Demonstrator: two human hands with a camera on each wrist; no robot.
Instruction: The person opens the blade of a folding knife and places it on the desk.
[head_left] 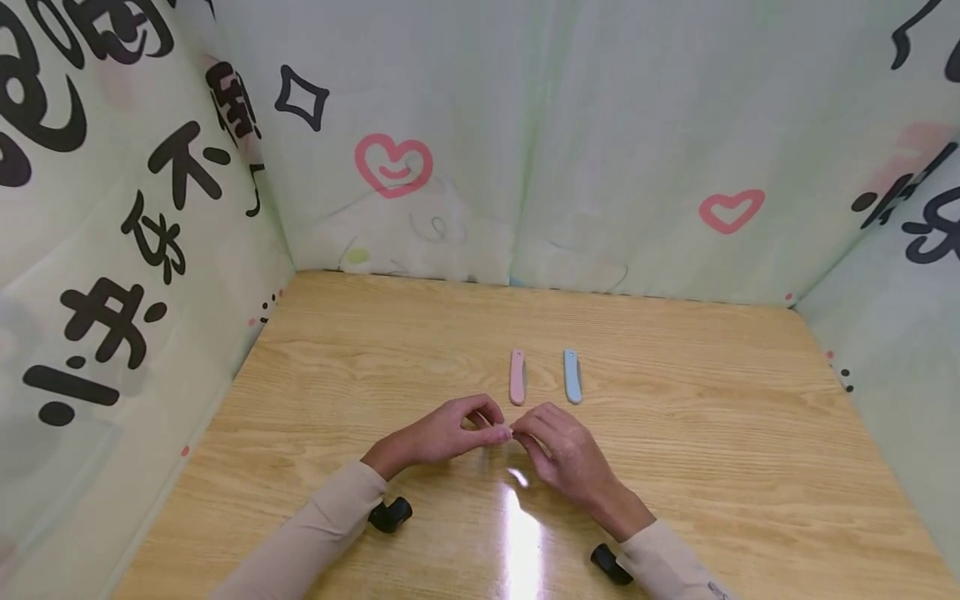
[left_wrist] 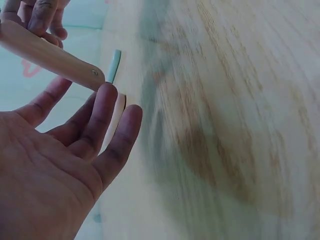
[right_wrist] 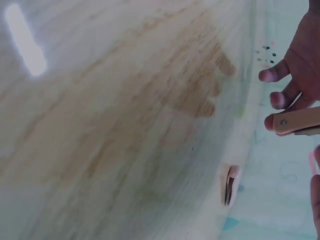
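Between both hands is a folding knife with a pale handle (left_wrist: 55, 57) and a small rivet near one end; in the right wrist view a dark blade edge shows along the handle (right_wrist: 300, 119). My left hand (head_left: 461, 431) pinches the riveted end at its fingertips, the other fingers spread loosely. Fingers of my right hand (head_left: 564, 454) grip the opposite end, mostly hidden by the hand in the head view. Just beyond the hands, a pink folding knife (head_left: 517, 377) and a light blue folding knife (head_left: 573, 377) lie side by side on the table.
The wood-grain table (head_left: 712, 433) is bounded by a pale printed curtain (head_left: 585, 150) at the back and both sides. A bright light reflection shows on the tabletop near the forearms. Black wrist devices sit at the left (head_left: 391, 515) and right (head_left: 611, 564) cuffs.
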